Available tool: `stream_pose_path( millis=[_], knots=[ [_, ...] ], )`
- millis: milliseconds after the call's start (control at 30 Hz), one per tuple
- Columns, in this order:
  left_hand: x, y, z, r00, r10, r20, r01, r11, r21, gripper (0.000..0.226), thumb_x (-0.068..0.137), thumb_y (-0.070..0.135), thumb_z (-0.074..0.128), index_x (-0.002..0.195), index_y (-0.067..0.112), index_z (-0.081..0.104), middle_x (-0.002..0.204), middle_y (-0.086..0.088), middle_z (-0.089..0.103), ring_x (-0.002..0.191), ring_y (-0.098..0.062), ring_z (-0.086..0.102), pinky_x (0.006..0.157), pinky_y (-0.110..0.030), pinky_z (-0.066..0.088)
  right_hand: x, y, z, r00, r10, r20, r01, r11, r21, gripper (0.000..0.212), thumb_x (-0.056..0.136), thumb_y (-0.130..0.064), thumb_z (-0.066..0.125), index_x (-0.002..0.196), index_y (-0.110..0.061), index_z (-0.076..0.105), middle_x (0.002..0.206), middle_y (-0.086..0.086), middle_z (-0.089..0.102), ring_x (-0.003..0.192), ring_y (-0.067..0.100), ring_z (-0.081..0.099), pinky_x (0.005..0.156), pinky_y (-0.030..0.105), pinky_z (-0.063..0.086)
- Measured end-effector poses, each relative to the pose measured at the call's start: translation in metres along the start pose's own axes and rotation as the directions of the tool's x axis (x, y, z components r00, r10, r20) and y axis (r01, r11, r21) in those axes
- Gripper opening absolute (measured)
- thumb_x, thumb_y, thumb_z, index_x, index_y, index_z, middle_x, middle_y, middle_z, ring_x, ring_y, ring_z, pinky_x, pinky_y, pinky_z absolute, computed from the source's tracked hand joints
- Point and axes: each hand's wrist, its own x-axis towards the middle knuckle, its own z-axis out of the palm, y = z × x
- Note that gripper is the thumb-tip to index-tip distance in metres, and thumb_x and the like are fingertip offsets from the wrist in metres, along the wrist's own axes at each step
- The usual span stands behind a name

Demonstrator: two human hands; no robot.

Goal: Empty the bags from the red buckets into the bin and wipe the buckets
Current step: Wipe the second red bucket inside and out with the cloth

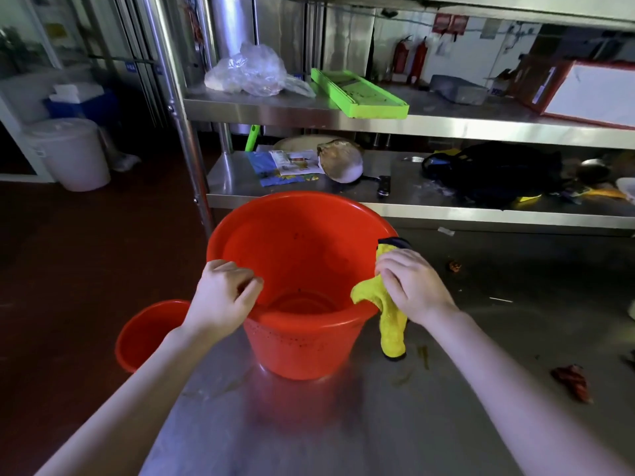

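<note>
You are handling a big round red plastic bucket (pixel 302 249). It is looking empty, light and stiff-walled, and it is likely to slide on the steel surface (pixel 481 338), so its rim is offering the surest hold. It is standing upright near the surface's left edge, between your hands. Your left hand (pixel 223 297) is curling over the near-left rim, gripping it. Your right hand (pixel 412 286) is clutching a soft yellow microfibre cloth (pixel 391 324) against the right rim. A second red bucket (pixel 144 334) is sitting on the floor beyond that edge.
</note>
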Motion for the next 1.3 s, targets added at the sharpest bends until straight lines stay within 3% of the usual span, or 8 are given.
stream_pose_path(
  millis=[200,300,567,733,867,967,1100,1300],
  knots=[
    [-0.025,0.063,0.025,1.0,0.016,-0.005,-0.013,0.927,0.376,0.039,0.09,0.033,0.042,0.055,0.021,0.052,0.057,0.004,0.059,0.063,-0.022,0.054,0.076,-0.039,0.04,-0.017,-0.073,0.029,0.928,0.226,-0.298,-0.242,0.97,-0.018,0.032,0.088,-0.016,0.042,0.06,-0.011,0.056,0.064,0.004,0.057,0.069,0.029,0.053,0.073,0.04,0.043],
    [-0.038,0.086,0.039,0.997,0.03,-0.077,-0.004,0.949,0.316,0.035,0.089,0.024,0.047,0.054,0.023,0.051,0.057,0.009,0.057,0.06,-0.019,0.05,0.075,-0.039,0.038,-0.029,-0.123,0.044,0.904,0.255,-0.343,-0.291,0.955,-0.057,0.034,0.092,-0.02,0.042,0.062,-0.016,0.056,0.063,-0.001,0.054,0.066,0.026,0.05,0.074,0.04,0.042],
    [-0.02,0.046,0.024,0.978,0.157,-0.134,-0.13,0.973,0.191,0.043,0.093,0.02,0.038,0.051,0.025,0.031,0.048,0.013,0.031,0.053,-0.012,0.033,0.069,-0.039,0.038,-0.022,-0.054,0.009,0.986,-0.125,-0.113,0.114,0.989,-0.099,0.031,0.09,-0.021,0.044,0.064,-0.013,0.059,0.061,0.002,0.055,0.06,0.027,0.052,0.061,0.036,0.039],
    [-0.015,0.037,0.025,0.976,0.137,-0.171,-0.104,0.977,0.186,0.042,0.091,0.019,0.037,0.051,0.025,0.025,0.048,0.014,0.025,0.051,-0.013,0.03,0.066,-0.04,0.038,-0.003,0.01,-0.014,0.996,0.004,0.085,0.002,0.998,-0.064,0.047,0.094,-0.026,0.03,0.079,-0.004,0.068,0.085,0.005,0.068,0.087,0.027,0.061,0.09,0.032,0.038],
    [-0.017,0.04,0.031,0.976,0.069,-0.205,-0.032,0.983,0.181,0.046,0.094,0.019,0.036,0.049,0.024,0.024,0.046,0.015,0.028,0.051,-0.014,0.031,0.066,-0.041,0.039,-0.015,-0.03,0.007,0.956,0.263,-0.131,-0.262,0.965,0.025,0.041,0.091,-0.02,0.034,0.063,-0.003,0.059,0.069,0.01,0.061,0.075,0.032,0.056,0.078,0.041,0.045],
    [-0.016,0.041,0.03,0.979,0.06,-0.197,-0.022,0.981,0.192,0.046,0.094,0.02,0.036,0.05,0.025,0.021,0.046,0.015,0.028,0.051,-0.015,0.031,0.066,-0.04,0.039,-0.027,-0.096,0.03,0.926,0.283,-0.248,-0.316,0.944,-0.101,0.03,0.089,-0.02,0.043,0.063,-0.015,0.057,0.064,0.004,0.057,0.069,0.03,0.053,0.073,0.042,0.041],
    [-0.026,0.038,0.02,0.985,0.083,-0.15,-0.054,0.981,0.186,0.045,0.094,0.019,0.037,0.05,0.023,0.024,0.046,0.013,0.031,0.051,-0.017,0.034,0.064,-0.042,0.037,-0.026,-0.148,0.046,0.949,0.137,-0.282,-0.183,0.972,-0.144,0.035,0.094,-0.029,0.045,0.062,-0.017,0.053,0.061,0.001,0.051,0.062,0.026,0.049,0.065,0.04,0.041],
    [-0.035,0.045,0.02,0.979,0.089,-0.182,-0.055,0.981,0.185,0.044,0.093,0.017,0.037,0.05,0.021,0.026,0.045,0.011,0.031,0.049,-0.016,0.03,0.06,-0.04,0.034,-0.016,-0.038,-0.002,0.996,-0.087,0.027,0.088,0.995,-0.043,0.027,0.085,-0.02,0.045,0.063,-0.011,0.058,0.063,0.004,0.056,0.064,0.028,0.053,0.067,0.037,0.044]
  ],
)
